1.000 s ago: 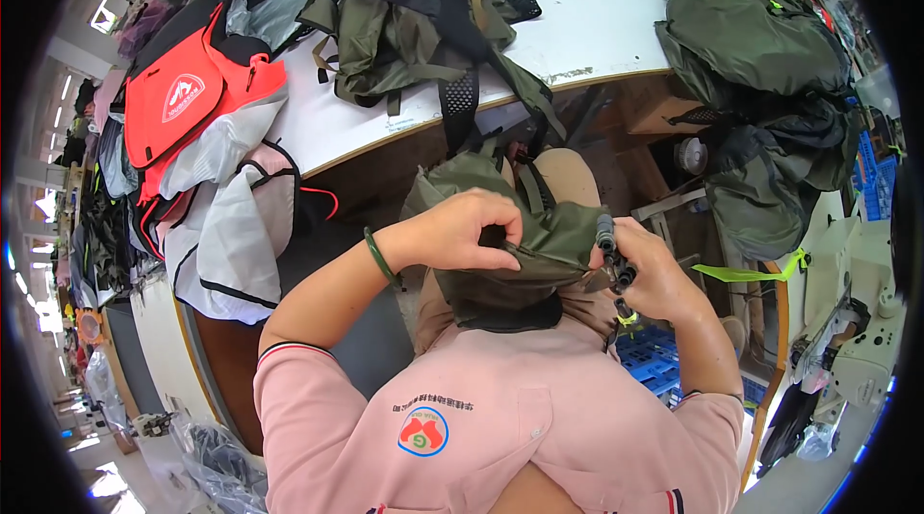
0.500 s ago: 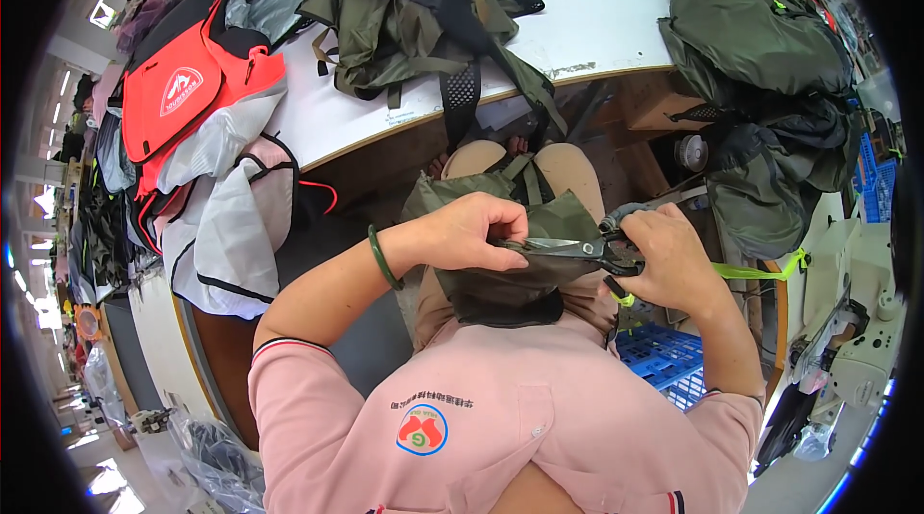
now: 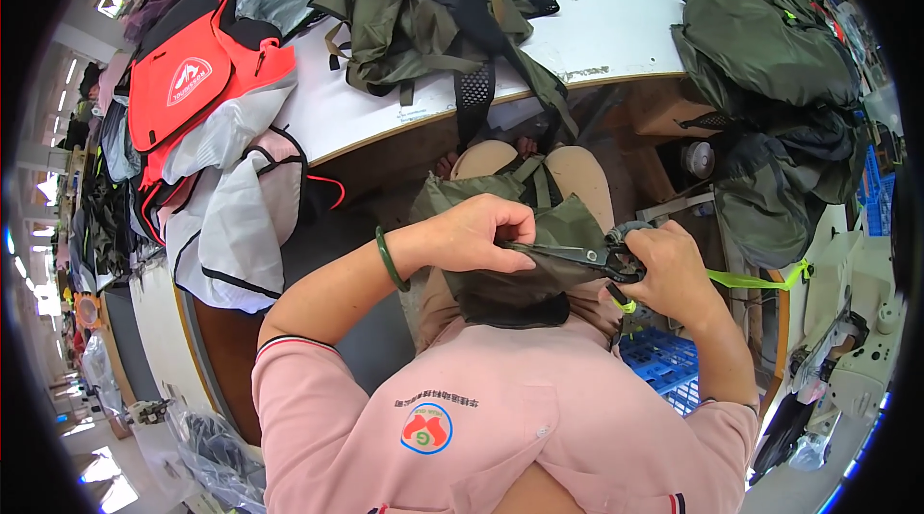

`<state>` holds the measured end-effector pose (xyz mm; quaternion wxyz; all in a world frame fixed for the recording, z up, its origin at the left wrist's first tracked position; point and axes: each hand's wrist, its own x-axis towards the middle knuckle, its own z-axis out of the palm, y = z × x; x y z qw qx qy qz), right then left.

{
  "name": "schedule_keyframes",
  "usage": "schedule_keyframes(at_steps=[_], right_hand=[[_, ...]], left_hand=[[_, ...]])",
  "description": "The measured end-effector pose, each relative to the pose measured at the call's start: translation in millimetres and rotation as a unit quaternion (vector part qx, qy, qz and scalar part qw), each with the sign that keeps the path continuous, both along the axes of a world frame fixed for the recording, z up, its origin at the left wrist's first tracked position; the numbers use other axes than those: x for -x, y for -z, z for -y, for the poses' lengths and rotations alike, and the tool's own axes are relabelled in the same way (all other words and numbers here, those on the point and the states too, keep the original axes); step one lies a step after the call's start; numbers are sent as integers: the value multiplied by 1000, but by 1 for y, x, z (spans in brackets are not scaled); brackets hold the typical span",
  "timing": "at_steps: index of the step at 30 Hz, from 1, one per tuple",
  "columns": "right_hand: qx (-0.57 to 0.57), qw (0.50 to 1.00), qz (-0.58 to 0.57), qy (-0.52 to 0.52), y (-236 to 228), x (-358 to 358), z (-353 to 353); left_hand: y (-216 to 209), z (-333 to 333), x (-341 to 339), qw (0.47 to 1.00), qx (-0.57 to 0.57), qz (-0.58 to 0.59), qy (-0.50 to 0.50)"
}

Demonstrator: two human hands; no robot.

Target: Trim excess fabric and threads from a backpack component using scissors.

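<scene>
An olive green fabric bag [image 3: 510, 291] lies across my lap. My left hand [image 3: 478, 235] pinches a bit of its cloth between thumb and fingers, and a green bangle [image 3: 390, 261] circles that wrist. In my right hand [image 3: 671, 264] is a pair of scissors [image 3: 576, 253] with dark handles. Their blades point left and look closed, with the tips at the pinched cloth beside my left fingertips. What exactly lies at the tips is too small to make out.
A white table [image 3: 602, 28] stands ahead, bearing an olive backpack [image 3: 414, 28]. Red and grey bags [image 3: 183, 81] hang off its left side. More olive bags [image 3: 770, 47] are piled at right, above a sewing machine [image 3: 861, 350]. A blue crate [image 3: 664, 360] sits by my right elbow.
The scissor blades, slightly apart before, have come together. My right hand has lowered its fingers onto the handles. The whole view has shifted a little.
</scene>
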<state>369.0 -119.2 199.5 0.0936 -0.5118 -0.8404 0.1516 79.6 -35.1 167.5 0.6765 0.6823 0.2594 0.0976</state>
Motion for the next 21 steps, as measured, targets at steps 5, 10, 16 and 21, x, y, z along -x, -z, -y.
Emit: schedule_keyframes(at_steps=[5, 10, 16, 21], right_hand=[[19, 1000, 10, 2, 2, 2, 1], [63, 986, -146, 54, 0, 13, -6], [138, 968, -210, 15, 10, 33, 1], [114, 972, -204, -3, 12, 33, 6]], left_hand=[[1, 0, 3, 1000, 1, 0, 4], [-2, 6, 3, 999, -43, -8, 1], [8, 17, 3, 844, -508, 87, -150], [13, 24, 8, 787, -579, 139, -164]])
